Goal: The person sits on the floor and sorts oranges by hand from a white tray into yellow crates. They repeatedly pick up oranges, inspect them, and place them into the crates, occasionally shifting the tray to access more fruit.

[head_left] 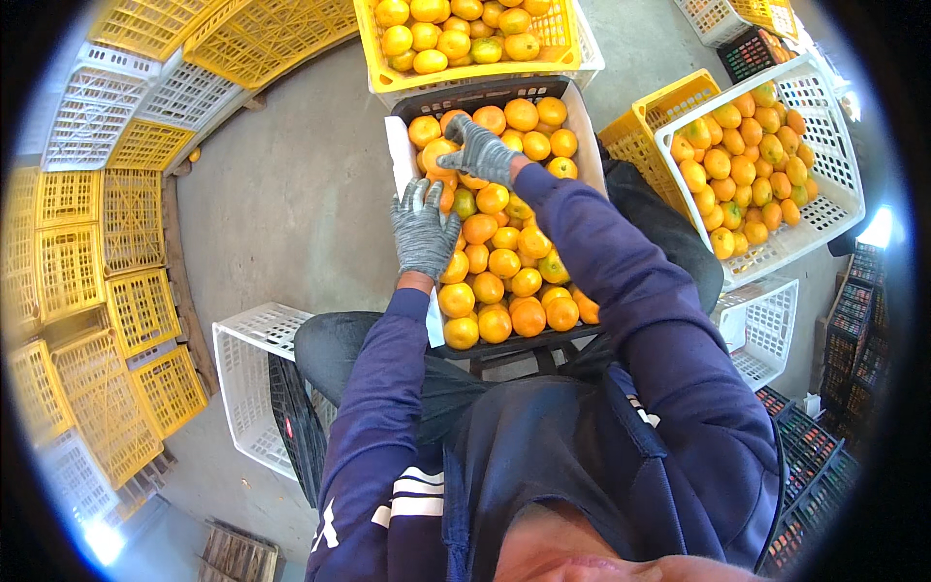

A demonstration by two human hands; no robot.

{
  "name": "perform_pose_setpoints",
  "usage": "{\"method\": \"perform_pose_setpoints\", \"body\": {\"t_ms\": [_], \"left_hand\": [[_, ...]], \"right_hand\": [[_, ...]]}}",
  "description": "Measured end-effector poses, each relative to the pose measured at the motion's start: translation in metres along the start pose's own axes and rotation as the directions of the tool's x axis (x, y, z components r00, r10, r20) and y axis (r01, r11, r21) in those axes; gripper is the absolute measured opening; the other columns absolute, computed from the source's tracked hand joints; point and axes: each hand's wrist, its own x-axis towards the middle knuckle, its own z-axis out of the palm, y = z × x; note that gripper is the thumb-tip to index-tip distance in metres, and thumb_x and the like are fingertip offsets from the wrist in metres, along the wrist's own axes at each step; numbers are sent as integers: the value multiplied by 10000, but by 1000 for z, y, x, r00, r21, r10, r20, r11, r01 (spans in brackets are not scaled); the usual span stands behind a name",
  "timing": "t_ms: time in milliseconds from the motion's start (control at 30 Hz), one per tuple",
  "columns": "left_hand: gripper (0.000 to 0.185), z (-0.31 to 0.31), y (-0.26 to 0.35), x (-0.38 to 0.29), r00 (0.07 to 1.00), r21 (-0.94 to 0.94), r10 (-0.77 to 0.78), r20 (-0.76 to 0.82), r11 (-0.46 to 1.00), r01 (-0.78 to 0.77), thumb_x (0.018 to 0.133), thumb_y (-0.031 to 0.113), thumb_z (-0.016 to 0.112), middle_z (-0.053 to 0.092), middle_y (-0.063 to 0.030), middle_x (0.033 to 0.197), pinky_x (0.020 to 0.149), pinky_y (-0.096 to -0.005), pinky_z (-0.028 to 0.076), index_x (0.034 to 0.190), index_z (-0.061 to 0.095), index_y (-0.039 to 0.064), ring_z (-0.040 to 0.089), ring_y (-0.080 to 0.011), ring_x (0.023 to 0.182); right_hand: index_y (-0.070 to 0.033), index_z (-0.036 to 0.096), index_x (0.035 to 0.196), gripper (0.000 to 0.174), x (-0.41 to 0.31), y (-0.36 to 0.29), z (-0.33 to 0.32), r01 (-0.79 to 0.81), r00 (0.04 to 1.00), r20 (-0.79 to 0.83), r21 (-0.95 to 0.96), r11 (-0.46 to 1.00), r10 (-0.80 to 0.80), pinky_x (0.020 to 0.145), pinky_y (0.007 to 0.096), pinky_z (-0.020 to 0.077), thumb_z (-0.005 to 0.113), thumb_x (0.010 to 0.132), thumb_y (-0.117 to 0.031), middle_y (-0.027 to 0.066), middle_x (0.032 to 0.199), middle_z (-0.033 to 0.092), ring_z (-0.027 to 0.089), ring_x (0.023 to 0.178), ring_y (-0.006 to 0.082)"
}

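Note:
A black plastic crate [494, 89] lined with white paper [404, 156] stands in front of me, filled with oranges [503, 263]. My right hand [486, 151], in a grey striped knit glove, reaches across its upper part. Thumb and forefinger are around an orange [438, 153] near the crate's left side. Just below, my left hand [424, 231], gloved alike, lies palm down over the left edge, fingers somewhat apart against the fruit. Its palm side is hidden, and I see nothing held in it.
Beyond the crate is a yellow crate [465, 71] of oranges. To the right, a tilted white crate [836, 145] holds more. A white crate [254, 378] lies by my left knee. Stacked yellow crates [69, 269] line the left side, and black crates [807, 436] stand at lower right.

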Motion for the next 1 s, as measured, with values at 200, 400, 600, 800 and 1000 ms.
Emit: {"method": "perform_pose_setpoints", "body": {"t_ms": [200, 400, 600, 800, 1000], "left_hand": [[638, 9, -5, -5, 994, -7, 57, -95, 998, -58, 843, 296, 736, 506, -192, 1458, 1197, -534, 295, 1408, 551, 63, 434, -367, 1407], [577, 12, 0, -2, 1000, -44, -14, -5, 999, 14, 895, 287, 697, 483, -196, 1474, 1201, -523, 305, 1408, 564, 58, 408, -386, 1423], [569, 5, 4, -2, 999, -88, 7, -33, 996, -10, 873, 234, 711, 490, -180, 1475, 1197, -509, 317, 1387, 571, 33, 411, -366, 1425], [587, 5, 6, -3, 1000, -68, -8, -24, 998, 6, 866, 237, 711, 493, -183, 1482, 1192, -497, 330, 1403, 569, 47, 417, -368, 1423], [586, 5, 7, -2, 999, -60, 1, -39, 998, -3, 869, 235, 701, 482, -206, 1492, 1180, -487, 352, 1409, 570, 50, 432, -376, 1412]], "right_hand": [[25, 502, 1327, 571, -27, -27, -69, 243, 939, -335, 486, 839, -78, 871, 315, 593, 826, 891, -150, 153, 1157, 668, 677, 1003, 186], [-16, 681, 1093, 271, -108, 22, -131, 144, 824, -481, -333, 932, -299, 902, 398, 533, 738, 915, -213, 132, 958, 698, 673, 967, 248], [-56, 691, 1179, 371, -194, 76, -316, -568, 524, -836, -485, 665, -161, 859, 422, 563, 763, 890, -277, 202, 1097, 713, 697, 983, 361], [-109, 534, 1437, 730, -205, 134, -336, -635, 698, -700, -508, 582, 151, 1050, 450, 482, 814, 835, -412, 252, 1367, 569, 573, 1268, 414], [-172, 530, 1448, 707, -210, 147, -329, -544, 712, -700, -505, 670, 51, 1058, 470, 482, 824, 833, -359, 258, 1404, 511, 575, 1235, 441]]}}
